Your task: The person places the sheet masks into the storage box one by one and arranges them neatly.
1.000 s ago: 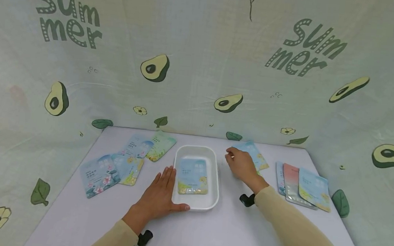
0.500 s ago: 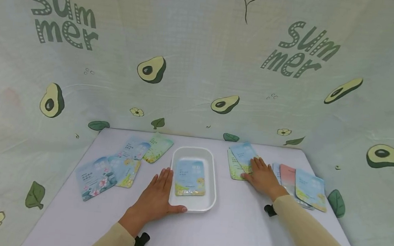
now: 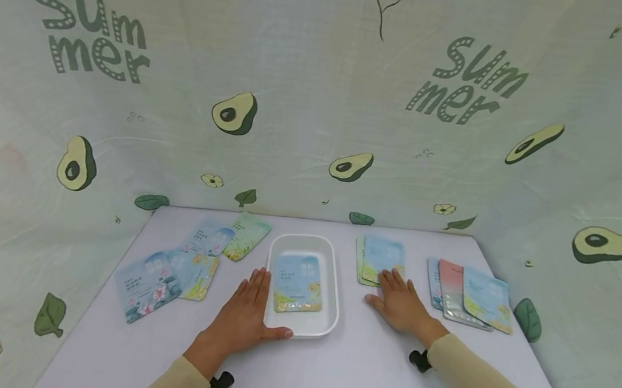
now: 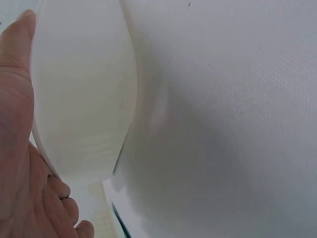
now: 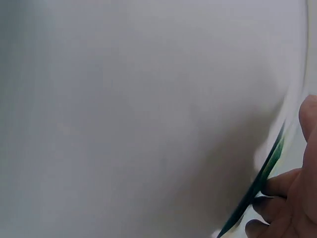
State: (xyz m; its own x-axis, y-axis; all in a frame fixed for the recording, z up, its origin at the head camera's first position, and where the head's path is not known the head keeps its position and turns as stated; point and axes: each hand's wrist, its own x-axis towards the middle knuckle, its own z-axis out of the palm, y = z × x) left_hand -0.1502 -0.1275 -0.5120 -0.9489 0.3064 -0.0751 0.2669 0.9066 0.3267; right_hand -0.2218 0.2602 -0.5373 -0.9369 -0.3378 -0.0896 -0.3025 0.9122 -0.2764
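Observation:
My left hand point(image 3: 244, 310) lies with straight fingers along the left side of a white tray point(image 3: 335, 293), its thumb at the front corner. The left wrist view shows the tray's outer wall point(image 4: 84, 89) beside that hand. A light blue sheet mask packet point(image 3: 298, 281) lies flat inside the tray. To the right, my right hand point(image 3: 400, 304) rests its outstretched fingertips on the lower edge of another light blue sheet mask packet point(image 3: 384, 253). Under it, a green packet point(image 3: 359, 262) shows along the left and bottom. The right wrist view catches a thin green packet edge point(image 5: 257, 183) by the fingers.
At the left, several overlapping packets point(image 3: 147, 284) fan out, with a green packet point(image 3: 247, 238) at their far end. A red and silver packet point(image 3: 454, 290) lies among others at the right. A printed cloth point(image 3: 297, 95) hangs behind the white table point(image 3: 318, 377).
The light blue packet on the right has turned from slanted to nearly straight over the green one. My right hand went right, then slid back toward its lower edge. My left hand stays by the tray.

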